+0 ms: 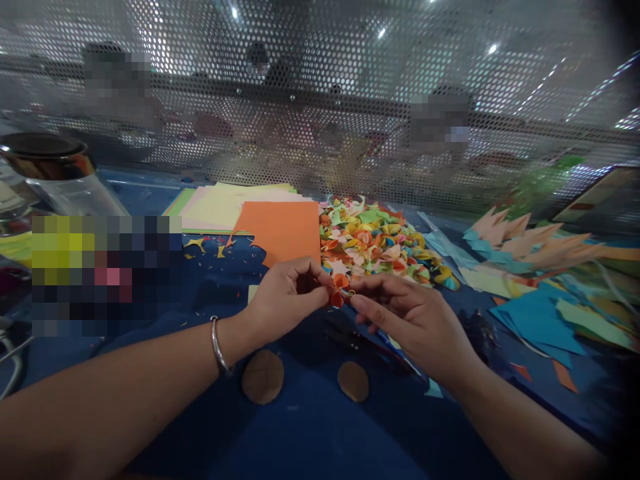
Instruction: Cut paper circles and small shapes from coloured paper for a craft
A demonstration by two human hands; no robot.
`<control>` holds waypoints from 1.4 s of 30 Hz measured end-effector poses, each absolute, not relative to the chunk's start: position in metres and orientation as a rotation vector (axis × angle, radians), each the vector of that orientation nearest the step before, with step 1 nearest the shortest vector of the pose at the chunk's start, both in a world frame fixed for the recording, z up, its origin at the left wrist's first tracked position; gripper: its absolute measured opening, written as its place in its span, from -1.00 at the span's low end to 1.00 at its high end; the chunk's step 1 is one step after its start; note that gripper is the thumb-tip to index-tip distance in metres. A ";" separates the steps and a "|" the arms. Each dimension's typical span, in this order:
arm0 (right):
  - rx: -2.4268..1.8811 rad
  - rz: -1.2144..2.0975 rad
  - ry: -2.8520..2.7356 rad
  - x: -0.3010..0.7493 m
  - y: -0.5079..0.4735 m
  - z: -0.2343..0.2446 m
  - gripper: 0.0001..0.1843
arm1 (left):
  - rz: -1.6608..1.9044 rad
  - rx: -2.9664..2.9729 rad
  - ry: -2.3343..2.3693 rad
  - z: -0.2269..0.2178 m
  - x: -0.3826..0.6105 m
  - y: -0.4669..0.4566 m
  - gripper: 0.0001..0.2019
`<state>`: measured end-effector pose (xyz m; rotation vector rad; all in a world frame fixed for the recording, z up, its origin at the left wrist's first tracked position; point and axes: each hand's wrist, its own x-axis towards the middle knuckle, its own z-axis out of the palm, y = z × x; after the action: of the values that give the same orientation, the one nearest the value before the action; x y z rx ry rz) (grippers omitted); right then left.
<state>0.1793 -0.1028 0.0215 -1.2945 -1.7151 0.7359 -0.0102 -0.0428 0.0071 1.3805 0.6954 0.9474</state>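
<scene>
Between the thumb and fingers of my left hand (283, 297) is a small orange paper flower (341, 283), pinched by its left side. My right hand (417, 320) comes in from the other side, its thumb and fingertips closed around a tiny yellow loop (351, 293) at the flower's right edge. Just behind both hands lies a heap of small folded paper flowers (380, 240) in many colours. An orange paper sheet (290, 230) with a jagged cut left edge lies behind my left hand. Dark-handled scissors (345, 333) lie under the hands, partly hidden and blurred.
Two brown round discs (263, 377) lie on the blue table (295, 447) near me. Pale paper sheets (215, 205) are stacked at the back. To the right are blue paper (535, 317) and pointed folded pieces (520, 233). A lidded jar (70, 193) stands left; a perforated metal screen (300, 133) closes the back.
</scene>
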 end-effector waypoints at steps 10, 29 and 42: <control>-1.296 0.655 -1.727 0.177 -0.103 0.020 -0.88 | 0.935 1.463 0.742 0.001 -0.011 -0.044 -0.88; -1.184 0.094 -2.022 0.181 -0.107 0.018 -0.91 | 0.749 1.357 0.737 0.007 -0.010 -0.044 -0.92; -1.127 0.050 -2.016 0.180 -0.108 0.016 -0.90 | 0.752 1.240 0.707 0.006 -0.010 -0.044 -0.88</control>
<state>0.1802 -0.1083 0.0165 -1.1267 -2.0163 0.0496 -0.0097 -0.0437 0.0065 1.2402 0.7069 0.7518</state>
